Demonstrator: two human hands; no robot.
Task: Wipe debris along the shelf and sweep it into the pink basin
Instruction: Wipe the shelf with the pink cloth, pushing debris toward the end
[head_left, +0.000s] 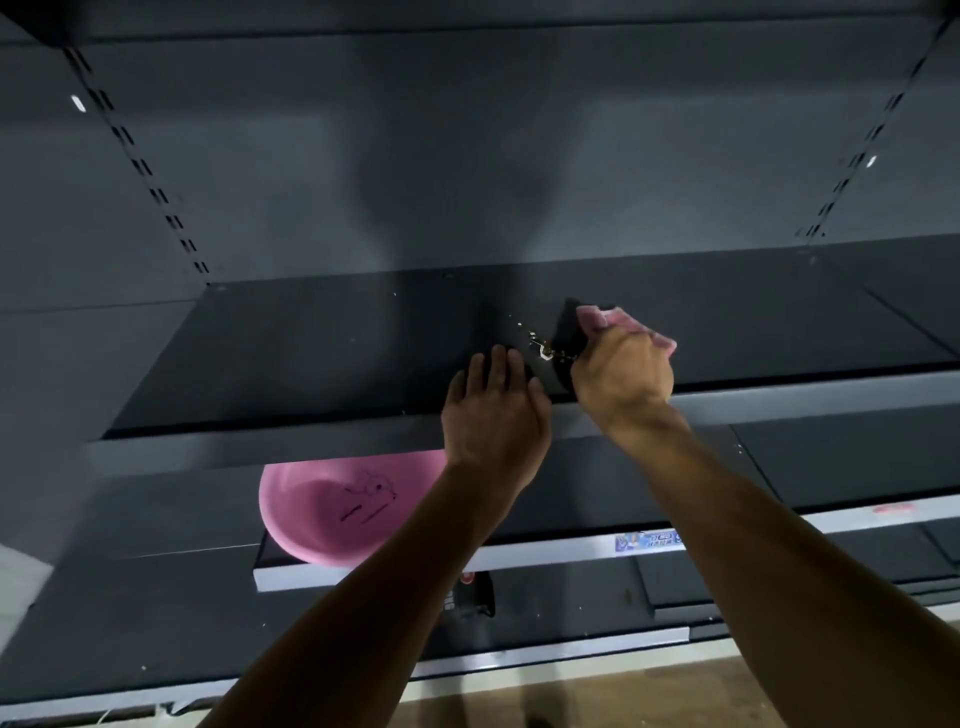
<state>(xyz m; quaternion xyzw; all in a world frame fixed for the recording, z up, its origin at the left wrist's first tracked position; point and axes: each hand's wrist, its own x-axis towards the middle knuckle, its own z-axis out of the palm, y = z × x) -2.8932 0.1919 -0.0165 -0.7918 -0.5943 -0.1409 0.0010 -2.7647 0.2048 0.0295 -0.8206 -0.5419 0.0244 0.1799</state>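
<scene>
Pink cloth (626, 325) gripped in right hand (621, 371), left hand (496, 410) cupped open beside debris (540, 345); pink basin (337, 506) sits below-left, so crumbs could probably be spilled.

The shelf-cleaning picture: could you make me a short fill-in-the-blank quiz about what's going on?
1. The right hand grips a ____ cloth.
2. The small debris lies between the two ____.
3. The pink basin sits on the shelf ____ the one being wiped.
4. The left hand is ____, holding nothing.

Missing words: pink; hands; below; open
</scene>
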